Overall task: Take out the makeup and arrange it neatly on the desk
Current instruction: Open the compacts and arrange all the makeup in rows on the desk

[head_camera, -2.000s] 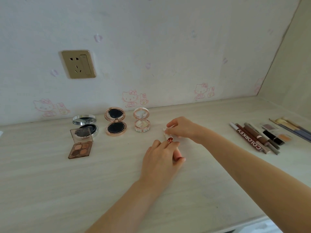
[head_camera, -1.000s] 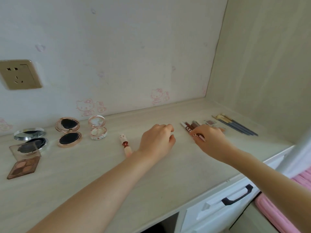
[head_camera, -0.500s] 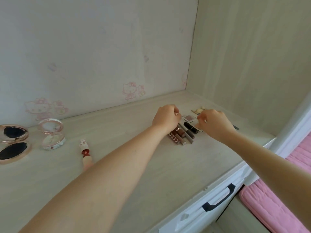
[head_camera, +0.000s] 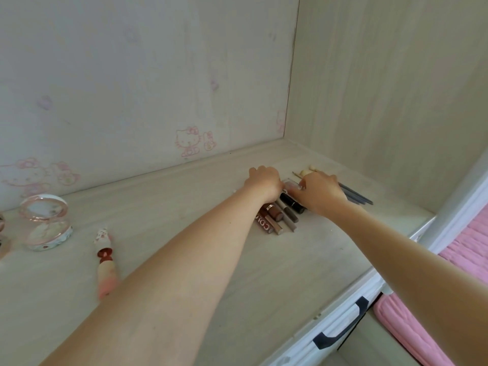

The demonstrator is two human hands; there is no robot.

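Hands are meeting at the far right end of the desk [head_camera: 184, 260], both reaching over a row of makeup sticks [head_camera: 280, 217] lying side by side. Left hand [head_camera: 264, 182] is sitting knuckles-up over the upper ends of those sticks, fingers curled downward; whether it is actually gripping anything underneath, I cannot tell from this angle. Right hand [head_camera: 320, 192] is coming in from the right, and its thumb and fingers are pinching the edge of a small clear case [head_camera: 290, 184] with a pinkish-brown pan inside, which is lying between the 2 hands, just above a black tube [head_camera: 291, 203]. The sticks themselves are showing brown and grey barrels, 1 carrying pale lettering on a reddish-brown body. Behind the right hand, dark-handled brushes [head_camera: 356, 196] are poking out toward the side panel, and pale rounded brush tips [head_camera: 307, 171] are peeking above the knuckles. Well apart on the left, a pink character-shaped lipstick [head_camera: 105, 262] is lying flat on the desk, and beyond it a round open compact [head_camera: 45, 225] is standing with its mirror lid tilted up. Cartoon cat stickers [head_camera: 190, 141] are dotting the wall behind. Down at the lower right, a drawer with a dark handle [head_camera: 343, 328] is showing, next to pink bedding [head_camera: 470, 249].
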